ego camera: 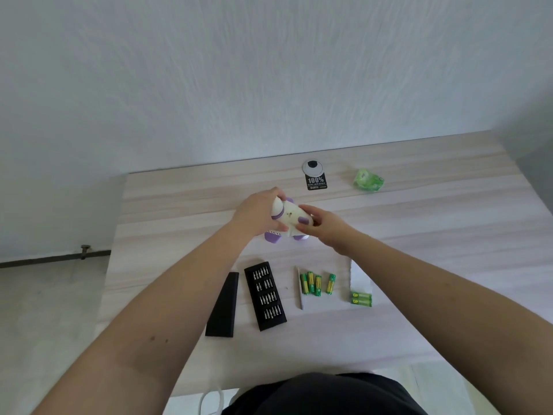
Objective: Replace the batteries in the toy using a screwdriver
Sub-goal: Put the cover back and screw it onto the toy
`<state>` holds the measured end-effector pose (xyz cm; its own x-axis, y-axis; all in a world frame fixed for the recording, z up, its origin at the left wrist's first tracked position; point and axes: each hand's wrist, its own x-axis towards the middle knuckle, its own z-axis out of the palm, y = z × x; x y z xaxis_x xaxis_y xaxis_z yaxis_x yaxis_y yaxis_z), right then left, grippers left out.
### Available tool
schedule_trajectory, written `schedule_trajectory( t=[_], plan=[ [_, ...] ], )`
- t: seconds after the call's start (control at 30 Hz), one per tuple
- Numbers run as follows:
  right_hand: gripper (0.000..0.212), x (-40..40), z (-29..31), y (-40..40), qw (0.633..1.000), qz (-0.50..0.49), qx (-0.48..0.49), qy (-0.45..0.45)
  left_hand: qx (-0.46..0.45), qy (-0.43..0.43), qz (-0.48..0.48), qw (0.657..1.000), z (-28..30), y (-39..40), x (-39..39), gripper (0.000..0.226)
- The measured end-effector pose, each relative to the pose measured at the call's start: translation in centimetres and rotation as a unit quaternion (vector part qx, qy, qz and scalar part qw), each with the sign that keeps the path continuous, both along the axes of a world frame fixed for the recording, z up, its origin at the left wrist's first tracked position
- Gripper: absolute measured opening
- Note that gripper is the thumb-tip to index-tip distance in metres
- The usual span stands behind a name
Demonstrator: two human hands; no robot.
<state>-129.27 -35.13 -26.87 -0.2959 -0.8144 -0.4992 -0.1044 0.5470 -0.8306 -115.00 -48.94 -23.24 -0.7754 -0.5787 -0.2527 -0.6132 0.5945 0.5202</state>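
Note:
A white toy with purple patches [288,218] is held just above the table at its middle. My left hand [257,212] grips its left side, fingers curled over the top and thumb below. My right hand [324,224] holds its right end with curled fingers. A thin screwdriver [299,287] lies on the table nearer to me. Beside the screwdriver lie several loose green-yellow batteries [312,283]. Two more green batteries [361,298] rest on a white sheet [359,277] to the right.
A black tray of screwdriver bits [264,295] and its black cover [223,307] lie at the front left. A crumpled green wrapper [368,180] and a round cable grommet with a black label [313,173] sit near the wooden table's [419,235] far edge.

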Motion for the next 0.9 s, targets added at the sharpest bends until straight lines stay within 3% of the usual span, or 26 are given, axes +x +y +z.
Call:
schedule_trajectory(
  t=[0.1,0.23,0.5,0.67,0.9],
  plan=[
    [0.063,0.4,0.0,0.6,1.000,0.008,0.002,-0.023,-0.034,-0.023,-0.014,0.999,0.3,0.5,0.5,0.063],
    [0.051,0.7,-0.1,0.5,0.999,-0.026,0.005,-0.044,-0.051,-0.058,-0.019,0.997,0.7,0.3,0.8,0.062],
    [0.042,1.7,0.4,-0.1,0.998,-0.069,-0.011,0.001,-0.034,-0.059,0.003,0.998,0.6,0.1,0.5,0.060],
    [0.041,2.3,0.1,-1.0,0.995,-0.066,-0.006,0.078,-0.028,-0.067,0.001,0.997,0.3,-0.4,0.2,0.062],
    [0.032,2.6,0.1,-1.8,0.993,-0.085,-0.002,0.087,-0.029,-0.063,-0.006,0.998,-0.2,-0.7,-0.3,0.065]
  ],
)
